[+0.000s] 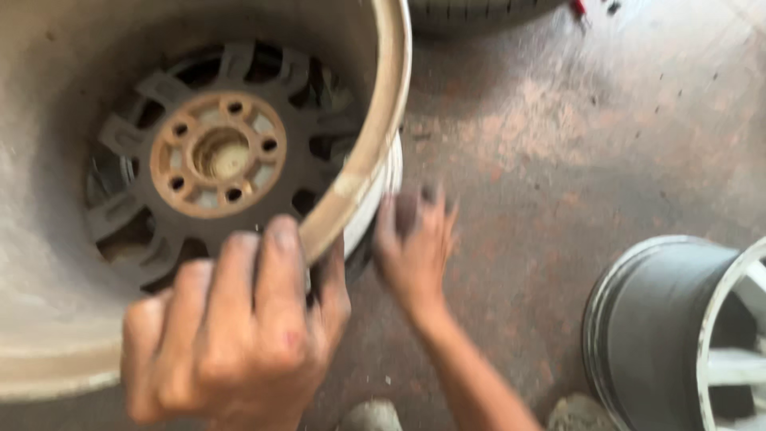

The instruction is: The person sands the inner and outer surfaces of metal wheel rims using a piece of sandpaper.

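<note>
A bare alloy wheel rim (375, 136) stands tilted at the left, its open back toward me, showing dark spokes and a rusty brown hub (218, 153) with several bolt holes. My left hand (239, 335) is curled over the rim's near edge, gripping it. My right hand (415, 247) is blurred, fingers spread, against the outer side of the rim near the floor; it holds nothing that I can see.
A second rim (662, 319), silver and grey, lies on its side at the lower right. A tyre's edge (479, 12) shows at the top. The floor (558, 120) is stained brown concrete. Two shoe tips (371, 417) show at the bottom.
</note>
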